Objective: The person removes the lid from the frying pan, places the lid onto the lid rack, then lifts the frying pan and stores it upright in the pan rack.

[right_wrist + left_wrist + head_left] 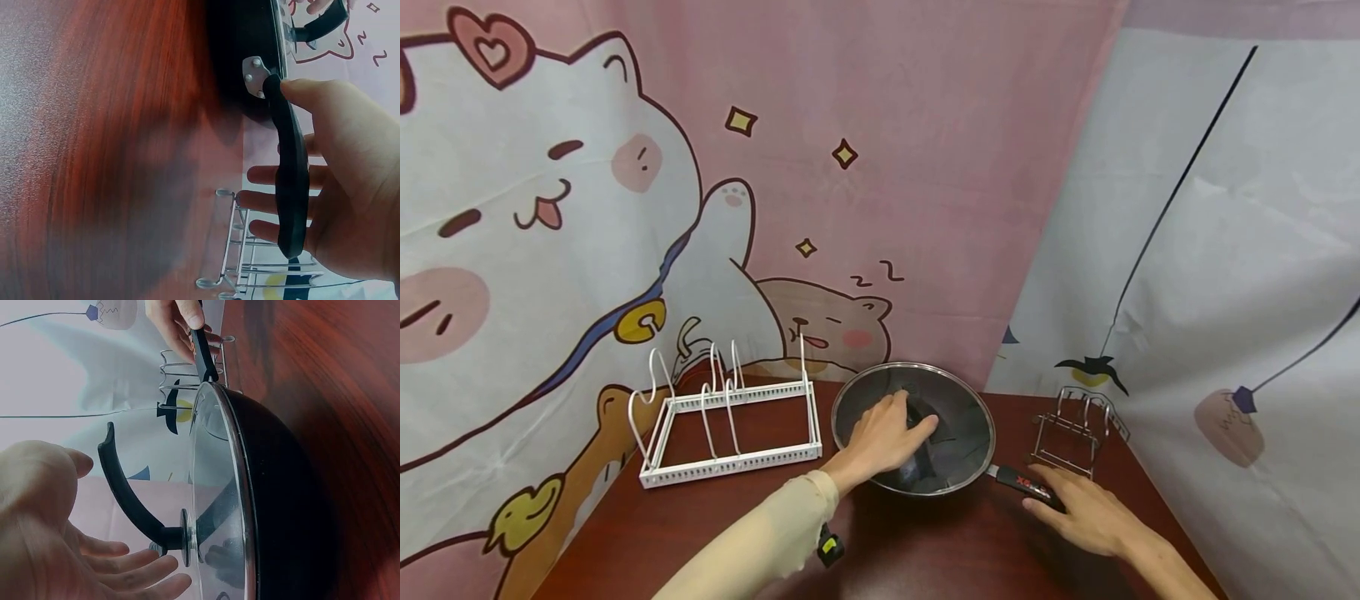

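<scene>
A dark wok [294, 506] stands on the table under a clear glass lid [966, 417] with a metal rim. Over the lid, my left hand [880, 437] hovers by its curved black handle [128, 500], fingers spread and relaxed, not closed round it. My right hand [1093, 517] straddles the wok's long black handle [292, 194] on the right. Its fingers reach fairly straight past the handle's far side, while the thumb tip lies at the handle's end nearest the wok in the right wrist view.
A white adjustable rack [730, 461] with upright hoops stands left of the wok. Beyond the right hand is a smaller silver wire rack [1067, 458]. A small black object [830, 546] with a yellow patch shows beside the left sleeve. Printed curtains [925, 167] border the table [925, 550].
</scene>
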Tool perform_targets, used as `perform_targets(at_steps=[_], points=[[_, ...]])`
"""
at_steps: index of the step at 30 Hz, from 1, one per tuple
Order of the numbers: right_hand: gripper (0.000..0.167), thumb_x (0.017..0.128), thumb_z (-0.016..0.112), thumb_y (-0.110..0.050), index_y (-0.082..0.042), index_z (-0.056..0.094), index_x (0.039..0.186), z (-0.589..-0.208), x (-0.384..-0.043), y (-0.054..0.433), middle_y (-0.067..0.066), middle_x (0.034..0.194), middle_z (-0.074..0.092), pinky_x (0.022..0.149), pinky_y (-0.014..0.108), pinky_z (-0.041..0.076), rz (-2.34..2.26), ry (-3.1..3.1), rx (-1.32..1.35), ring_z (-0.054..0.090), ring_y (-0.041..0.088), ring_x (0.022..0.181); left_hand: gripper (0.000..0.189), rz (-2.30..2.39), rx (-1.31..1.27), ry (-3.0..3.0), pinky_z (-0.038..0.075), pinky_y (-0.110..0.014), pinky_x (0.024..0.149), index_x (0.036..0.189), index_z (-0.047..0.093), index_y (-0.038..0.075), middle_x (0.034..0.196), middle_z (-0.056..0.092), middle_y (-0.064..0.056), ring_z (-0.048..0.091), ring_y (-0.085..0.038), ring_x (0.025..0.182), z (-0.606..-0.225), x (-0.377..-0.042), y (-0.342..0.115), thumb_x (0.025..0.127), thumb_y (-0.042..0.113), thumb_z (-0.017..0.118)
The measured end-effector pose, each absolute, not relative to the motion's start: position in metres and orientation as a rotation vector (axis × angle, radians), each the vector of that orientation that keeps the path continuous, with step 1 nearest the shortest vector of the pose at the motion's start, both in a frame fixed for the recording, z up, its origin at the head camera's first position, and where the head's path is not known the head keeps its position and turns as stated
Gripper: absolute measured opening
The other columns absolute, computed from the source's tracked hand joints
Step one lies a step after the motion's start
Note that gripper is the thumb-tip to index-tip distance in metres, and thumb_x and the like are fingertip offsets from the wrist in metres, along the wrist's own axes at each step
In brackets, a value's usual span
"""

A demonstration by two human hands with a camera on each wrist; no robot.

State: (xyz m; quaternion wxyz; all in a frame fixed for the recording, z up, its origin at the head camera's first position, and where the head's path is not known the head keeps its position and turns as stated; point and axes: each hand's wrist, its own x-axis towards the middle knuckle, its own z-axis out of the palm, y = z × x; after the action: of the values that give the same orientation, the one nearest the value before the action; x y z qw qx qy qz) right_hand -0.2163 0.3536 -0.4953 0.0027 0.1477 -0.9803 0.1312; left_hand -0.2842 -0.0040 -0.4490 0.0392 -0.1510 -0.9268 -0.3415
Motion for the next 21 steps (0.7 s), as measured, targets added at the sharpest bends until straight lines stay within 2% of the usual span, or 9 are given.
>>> perform_targets(at_steps=[6, 10, 14, 17, 21], points=[[0.067, 0.106, 0.071, -0.063, -0.016, 0.065, 0.154, -0.498, -0.217, 0.354, 0.013, 0.149, 0.074, 0.096, 0.065, 0.062, 0.433, -3.092, 0.481, 0.072, 0.040, 0.136, 0.090, -1.055, -0.432, -2.873, 0.057, -0.063, 0.116, 0.166, 0.049, -0.001, 0.163, 0.061, -0.024, 0.067, -0.050, 0.141, -0.446, -0.286, 0.005, 0.107, 0.065, 0.060], [0.066, 0.105, 0.071, -0.063, -0.017, 0.066, 0.152, -0.502, -0.219, 0.355, 0.004, 0.138, 0.077, 0.086, 0.053, 0.062, 0.453, -3.113, 0.492, 0.074, 0.024, 0.119, 0.092, -1.041, -0.421, -2.877, 0.057, -0.062, 0.116, 0.166, 0.046, -0.005, 0.163, 0.062, -0.026, 0.068, -0.049, 0.141, -0.446, -0.286, 0.011, 0.107, 0.064, 0.061], [0.063, 0.107, 0.070, -0.063, -0.019, 0.065, 0.152, -0.506, -0.221, 0.357, -0.008, 0.116, 0.075, 0.076, 0.038, 0.055, 0.455, -3.138, 0.499, 0.065, 0.006, 0.096, 0.094, -1.053, -0.402, -2.885, 0.060, -0.061, 0.113, 0.168, 0.043, -0.006, 0.161, 0.063, -0.026, 0.070, -0.048, 0.138, -0.448, -0.285, 0.017, 0.107, 0.064, 0.060], [0.059, 0.108, 0.069, -0.060, -0.020, 0.065, 0.150, -0.507, -0.221, 0.358, -0.013, 0.101, 0.070, 0.070, 0.033, 0.050, 0.457, -3.135, 0.515, 0.058, 0.000, 0.084, 0.096, -1.052, -0.381, -2.896, 0.060, -0.060, 0.112, 0.169, 0.041, -0.007, 0.160, 0.063, -0.026, 0.071, -0.048, 0.137, -0.448, -0.285, 0.021, 0.107, 0.065, 0.060], [0.056, 0.109, 0.069, -0.058, -0.019, 0.065, 0.148, -0.508, -0.221, 0.359, -0.013, 0.093, 0.066, 0.067, 0.031, 0.047, 0.462, -3.130, 0.525, 0.055, -0.001, 0.078, 0.099, -1.034, -0.359, -2.912, 0.060, -0.059, 0.113, 0.168, 0.041, -0.008, 0.160, 0.063, -0.027, 0.070, -0.048, 0.138, -0.449, -0.287, 0.026, 0.107, 0.067, 0.059]])
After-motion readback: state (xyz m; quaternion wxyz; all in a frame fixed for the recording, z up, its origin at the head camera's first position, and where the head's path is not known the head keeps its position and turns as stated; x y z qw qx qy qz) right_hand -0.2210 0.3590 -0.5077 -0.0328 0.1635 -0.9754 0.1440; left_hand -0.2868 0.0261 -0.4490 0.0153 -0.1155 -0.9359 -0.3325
